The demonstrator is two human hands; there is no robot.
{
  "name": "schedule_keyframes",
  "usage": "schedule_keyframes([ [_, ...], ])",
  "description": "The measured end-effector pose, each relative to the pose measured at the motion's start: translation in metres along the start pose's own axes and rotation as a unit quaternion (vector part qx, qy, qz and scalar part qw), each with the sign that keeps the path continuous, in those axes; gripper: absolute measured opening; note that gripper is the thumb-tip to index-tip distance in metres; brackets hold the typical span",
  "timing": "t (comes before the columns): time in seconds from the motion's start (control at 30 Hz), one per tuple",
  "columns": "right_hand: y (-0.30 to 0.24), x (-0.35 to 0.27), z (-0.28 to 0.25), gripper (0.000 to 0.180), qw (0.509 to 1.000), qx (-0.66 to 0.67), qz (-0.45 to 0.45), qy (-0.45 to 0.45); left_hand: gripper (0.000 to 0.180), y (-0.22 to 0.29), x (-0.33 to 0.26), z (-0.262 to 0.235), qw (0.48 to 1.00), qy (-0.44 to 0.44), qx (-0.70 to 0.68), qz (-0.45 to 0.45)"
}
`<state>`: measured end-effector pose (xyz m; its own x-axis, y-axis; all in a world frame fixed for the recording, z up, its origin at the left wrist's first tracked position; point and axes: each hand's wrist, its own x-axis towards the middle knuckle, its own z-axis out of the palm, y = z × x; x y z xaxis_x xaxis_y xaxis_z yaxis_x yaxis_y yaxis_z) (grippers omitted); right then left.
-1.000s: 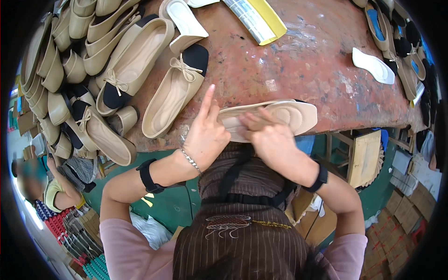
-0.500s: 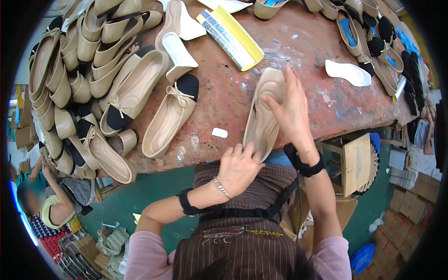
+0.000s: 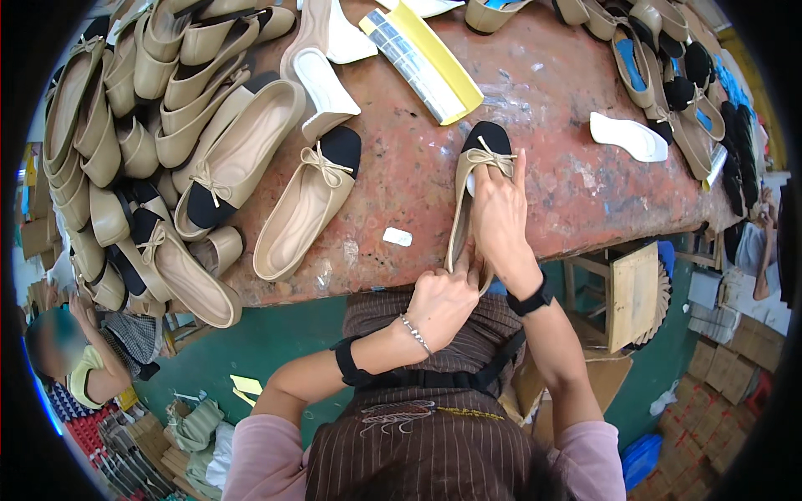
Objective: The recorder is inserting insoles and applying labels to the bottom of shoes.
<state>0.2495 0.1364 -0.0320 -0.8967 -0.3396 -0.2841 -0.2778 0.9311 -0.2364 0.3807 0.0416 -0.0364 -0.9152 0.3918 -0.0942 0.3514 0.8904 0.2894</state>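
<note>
A beige flat shoe point(image 3: 461, 209) with a black toe cap and a thin bow lies at the table's near edge, toe pointing away. My left hand point(image 3: 445, 305) is closed around its heel end, fingers over the opening. Inside the shoe, my right hand point(image 3: 499, 219) reaches toward the toe with stretched fingers; the tips are hidden under the bow, and one finger lies along the outer side. The insole within is mostly covered by my hands. Left of it sits a matching shoe point(image 3: 296, 221), with a small white tag-like piece point(image 3: 398, 237) between the two.
A large heap of beige shoes point(image 3: 117, 159) fills the left side. Beyond lie white-backed insoles point(image 3: 324, 88) and a yellow folder-like sheet point(image 3: 430, 63); a single white insole point(image 3: 628, 137) lies to the right. More shoes point(image 3: 631, 67) crowd the far right. A wooden stool point(image 3: 632, 296) stands below the table edge.
The beige insole that lay over the shoe has gone down inside it, exposing the toe cap and bow. My right hand turned palm-down into the shoe; my left hand moved slightly right onto the heel.
</note>
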Motion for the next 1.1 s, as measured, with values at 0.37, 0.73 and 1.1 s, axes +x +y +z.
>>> schedule_keyframes([
  [0.37,-0.001,-0.016,0.021,0.065,0.991,0.067,-0.066,0.098,0.033,-0.009,-0.002,0.002,0.999,-0.03,-0.008,0.029],
  [0.73,-0.011,-0.017,0.047,0.059,0.975,-0.163,-0.023,0.148,0.011,-0.012,-0.001,0.004,0.996,0.008,-0.079,0.033],
  [1.1,0.06,-0.028,-0.036,0.039,0.918,0.299,-0.248,0.085,0.021,-0.043,-0.02,-0.069,0.983,0.08,-0.162,-0.009],
])
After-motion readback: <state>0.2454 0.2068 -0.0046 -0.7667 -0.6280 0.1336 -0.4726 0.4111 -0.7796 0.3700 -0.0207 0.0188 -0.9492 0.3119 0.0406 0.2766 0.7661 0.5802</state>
